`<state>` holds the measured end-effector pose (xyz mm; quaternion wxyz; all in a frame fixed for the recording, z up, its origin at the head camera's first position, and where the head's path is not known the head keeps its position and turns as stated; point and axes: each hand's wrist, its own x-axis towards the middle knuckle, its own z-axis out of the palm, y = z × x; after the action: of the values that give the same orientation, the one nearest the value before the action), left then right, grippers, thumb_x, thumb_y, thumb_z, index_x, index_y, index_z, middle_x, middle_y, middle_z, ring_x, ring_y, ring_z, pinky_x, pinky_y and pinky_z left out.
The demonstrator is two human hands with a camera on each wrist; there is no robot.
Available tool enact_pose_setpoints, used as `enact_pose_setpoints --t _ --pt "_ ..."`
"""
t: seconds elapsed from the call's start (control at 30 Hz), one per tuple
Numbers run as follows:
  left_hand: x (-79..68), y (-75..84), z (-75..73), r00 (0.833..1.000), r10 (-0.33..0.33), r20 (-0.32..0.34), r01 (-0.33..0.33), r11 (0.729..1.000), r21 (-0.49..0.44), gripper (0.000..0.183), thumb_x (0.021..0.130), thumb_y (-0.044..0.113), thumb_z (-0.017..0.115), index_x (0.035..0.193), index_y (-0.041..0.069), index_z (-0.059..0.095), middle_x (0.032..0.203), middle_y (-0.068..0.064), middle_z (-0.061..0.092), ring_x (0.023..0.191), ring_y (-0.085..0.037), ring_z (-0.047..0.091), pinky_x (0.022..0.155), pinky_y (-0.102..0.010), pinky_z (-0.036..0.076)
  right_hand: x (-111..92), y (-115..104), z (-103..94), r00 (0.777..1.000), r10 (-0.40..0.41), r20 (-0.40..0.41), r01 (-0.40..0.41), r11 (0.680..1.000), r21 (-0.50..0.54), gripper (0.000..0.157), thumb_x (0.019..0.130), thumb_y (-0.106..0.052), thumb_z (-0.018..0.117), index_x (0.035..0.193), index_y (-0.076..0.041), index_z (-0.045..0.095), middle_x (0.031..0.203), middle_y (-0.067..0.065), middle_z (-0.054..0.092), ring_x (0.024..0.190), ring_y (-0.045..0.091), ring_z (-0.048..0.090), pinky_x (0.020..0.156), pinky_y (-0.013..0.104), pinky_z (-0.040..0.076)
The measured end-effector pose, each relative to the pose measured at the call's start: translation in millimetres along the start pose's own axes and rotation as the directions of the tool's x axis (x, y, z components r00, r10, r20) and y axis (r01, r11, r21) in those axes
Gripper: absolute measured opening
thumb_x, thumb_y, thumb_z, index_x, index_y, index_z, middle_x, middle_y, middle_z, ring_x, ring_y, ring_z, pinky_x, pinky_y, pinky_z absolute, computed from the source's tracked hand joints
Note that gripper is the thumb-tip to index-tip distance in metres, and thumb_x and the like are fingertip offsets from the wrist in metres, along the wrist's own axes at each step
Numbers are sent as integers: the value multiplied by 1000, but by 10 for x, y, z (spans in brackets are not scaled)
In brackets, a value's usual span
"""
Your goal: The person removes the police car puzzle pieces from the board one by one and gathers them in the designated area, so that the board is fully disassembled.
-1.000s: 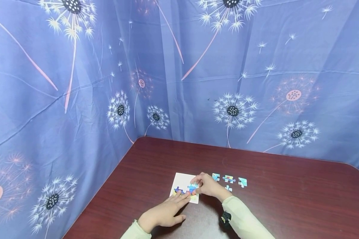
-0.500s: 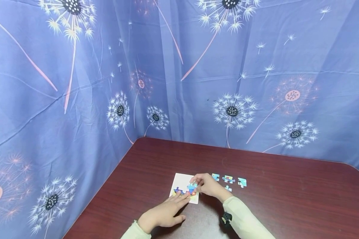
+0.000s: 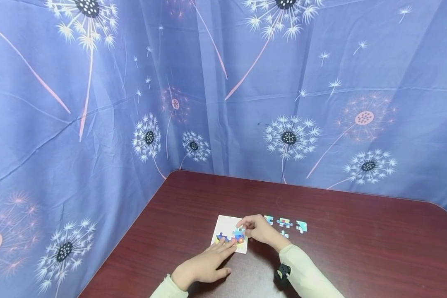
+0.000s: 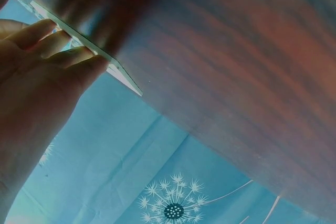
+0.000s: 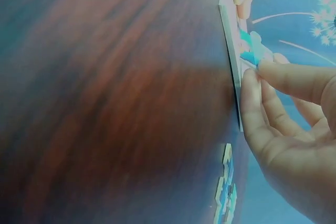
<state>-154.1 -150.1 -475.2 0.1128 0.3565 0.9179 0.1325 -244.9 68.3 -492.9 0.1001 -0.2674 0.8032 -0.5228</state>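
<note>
A white puzzle board (image 3: 225, 223) lies on the table, with colourful jigsaw pieces along its near part. My left hand (image 3: 207, 263) rests its straight fingers on the pieces at the board's near side. At the board's right side, my right hand (image 3: 260, 230) pinches a blue jigsaw piece (image 3: 239, 234) between thumb and fingers. The right wrist view shows this teal-blue piece (image 5: 252, 48) tilted up at the fingertips, over the board's edge (image 5: 231, 40). In the left wrist view, the left fingers (image 4: 79, 59) lie over the board, and the pieces are mostly hidden.
Several loose jigsaw pieces lie right of the board, among them a multicoloured one (image 3: 284, 223) and a light-blue one (image 3: 301, 226). The dark red-brown table (image 3: 357, 244) meets a blue dandelion-print curtain (image 3: 238, 136) at its back and left.
My right thumb has shifted slightly right and away from me, uncovering more of the red spot on the pieces. The left hand has stayed in place.
</note>
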Motion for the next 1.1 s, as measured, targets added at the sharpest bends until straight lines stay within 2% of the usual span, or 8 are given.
enact_pose_setpoints --t 0.17,0.37,0.5,0.6,0.7,0.8,1.1 --pt "1 14 -12 1000 -13 0 13 1000 -2 59 96 29 54 148 8 36 157 -10 27 142 -38 23 111 -53 28 -13 -13 -8 1000 12 -7 -12 1000 25 26 81 14 57 102 5 69 77 18 61 59 25 56 45 33 49" --pt "-1 27 -16 1000 -19 11 19 1000 -2 59 97 29 54 149 8 35 157 -9 27 142 -37 24 112 -52 28 -27 -8 -57 998 53 -37 -50 994 96 28 82 14 57 106 5 68 82 19 61 62 22 57 48 34 52" --pt "-7 25 -23 1000 -21 15 21 1000 -4 59 97 29 54 149 7 35 157 -9 27 143 -35 24 112 -52 27 -17 1 -124 991 86 -101 -70 985 159 28 81 11 59 107 3 69 86 17 62 71 21 60 58 38 56" --pt "-5 15 -21 1000 -15 3 15 1000 9 59 97 29 54 149 6 35 156 -9 28 142 -35 24 112 -50 27 -16 13 -180 988 103 -118 -82 983 166 26 83 8 60 107 3 70 87 16 64 77 23 62 67 42 57" --pt "1 1 -13 1000 -8 -10 9 1000 27 60 97 29 54 148 6 36 156 -10 30 142 -35 25 113 -49 28 -34 5 -239 987 114 -114 -94 982 163 24 85 6 61 108 4 69 87 15 64 78 25 63 70 44 58" --pt "7 -9 -6 1000 -8 -12 8 1000 24 59 96 29 54 148 6 36 156 -10 29 142 -36 25 112 -50 28 -66 -6 -299 987 119 -109 -102 983 155 23 87 4 62 108 4 68 86 12 64 78 24 64 71 41 58" --pt "-13 -8 0 1000 -11 -1 11 1000 10 59 97 30 54 148 6 36 155 -10 30 142 -35 25 113 -50 27 -250 11 -522 986 132 -99 -113 977 179 24 87 4 63 110 10 65 88 16 63 80 26 66 74 43 58"
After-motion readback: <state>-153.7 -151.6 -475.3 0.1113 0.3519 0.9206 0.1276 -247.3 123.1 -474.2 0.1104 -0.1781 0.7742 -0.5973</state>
